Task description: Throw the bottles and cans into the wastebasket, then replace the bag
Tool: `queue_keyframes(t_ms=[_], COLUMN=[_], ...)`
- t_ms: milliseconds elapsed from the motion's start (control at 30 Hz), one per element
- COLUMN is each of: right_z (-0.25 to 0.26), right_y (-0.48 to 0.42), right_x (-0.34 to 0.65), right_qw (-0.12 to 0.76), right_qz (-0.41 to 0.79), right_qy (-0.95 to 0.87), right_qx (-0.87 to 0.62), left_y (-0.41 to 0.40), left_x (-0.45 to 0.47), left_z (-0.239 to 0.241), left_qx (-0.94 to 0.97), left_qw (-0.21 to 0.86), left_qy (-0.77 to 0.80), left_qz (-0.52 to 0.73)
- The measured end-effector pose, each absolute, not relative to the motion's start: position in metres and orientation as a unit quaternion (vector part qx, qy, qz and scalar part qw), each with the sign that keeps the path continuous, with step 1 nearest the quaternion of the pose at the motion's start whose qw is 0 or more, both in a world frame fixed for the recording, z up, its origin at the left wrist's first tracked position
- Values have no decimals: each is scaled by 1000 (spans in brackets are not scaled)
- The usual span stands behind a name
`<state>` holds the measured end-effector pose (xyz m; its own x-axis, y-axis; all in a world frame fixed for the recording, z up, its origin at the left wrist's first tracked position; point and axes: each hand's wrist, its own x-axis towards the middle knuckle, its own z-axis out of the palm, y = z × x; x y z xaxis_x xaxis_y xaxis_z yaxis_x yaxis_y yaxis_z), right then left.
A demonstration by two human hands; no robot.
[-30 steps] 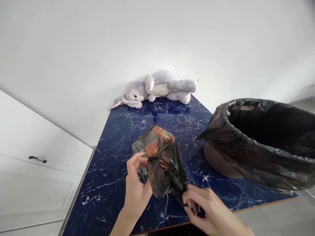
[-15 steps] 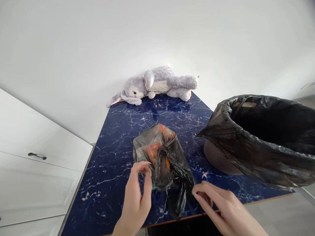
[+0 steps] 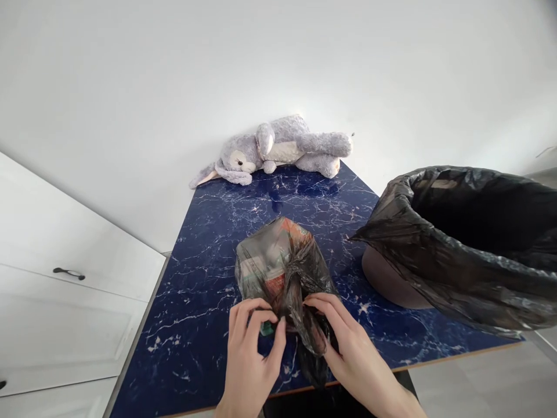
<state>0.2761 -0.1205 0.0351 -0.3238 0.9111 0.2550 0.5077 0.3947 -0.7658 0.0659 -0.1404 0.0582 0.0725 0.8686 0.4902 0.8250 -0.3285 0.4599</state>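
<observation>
A tied black plastic bag (image 3: 300, 273), thin enough to show orange, red and pale wrappers inside, lies on the blue marbled tabletop (image 3: 191, 290). My right hand (image 3: 348, 339) holds the loose twisted tail by the knot, thumb below and fingers above. On the other side, my left hand (image 3: 252, 342) has its fingers curved and apart, with the tips against or just beside the bag; I cannot tell whether they touch it. Something green shows under the plastic between my left thumb and fingers.
To the right stands a brown bin (image 3: 387, 278) lined with a black bag (image 3: 404, 232) folded over its rim. A grey plush rabbit (image 3: 282, 145) lies on its side at the back against the wall. White drawers (image 3: 65, 325) with dark handles stand on the left.
My right hand has moved left and up from the bag's lower right edge to its twisted tail. The left hand has shifted slightly right, closer to the knot.
</observation>
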Motion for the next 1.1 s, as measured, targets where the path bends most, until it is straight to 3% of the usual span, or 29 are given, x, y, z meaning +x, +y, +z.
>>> queue_keyframes(t_ms=[200, 367, 533, 633, 833, 967, 1100], right_z=[22, 19, 22, 25, 34, 35, 29], right_y=[-114, -108, -100, -97, -95, -96, -100], right_x=[261, 242, 223, 216, 205, 208, 219], right_qw=[337, 335, 274, 230, 164, 163, 202], right_qz=[250, 171, 140, 134, 178, 186, 170], right_qy=[-760, -764, -782, -799, -809, -813, -814], right_qx=[-497, -524, -541, -539, -536, -527, -517], left_y=[-156, -165, -177, -186, -180, -162, -152], left_x=[30, -8, -22, -12, 35, 49, 38], left_z=[57, 60, 68, 70, 75, 74, 67], left_qx=[665, 620, 586, 627, 846, 831, 803], left_qw=[11, -81, -168, -224, -59, -12, -49], left_qy=[630, 673, 692, 621, 436, 491, 543], left_qz=[400, 396, 388, 413, 301, 263, 242])
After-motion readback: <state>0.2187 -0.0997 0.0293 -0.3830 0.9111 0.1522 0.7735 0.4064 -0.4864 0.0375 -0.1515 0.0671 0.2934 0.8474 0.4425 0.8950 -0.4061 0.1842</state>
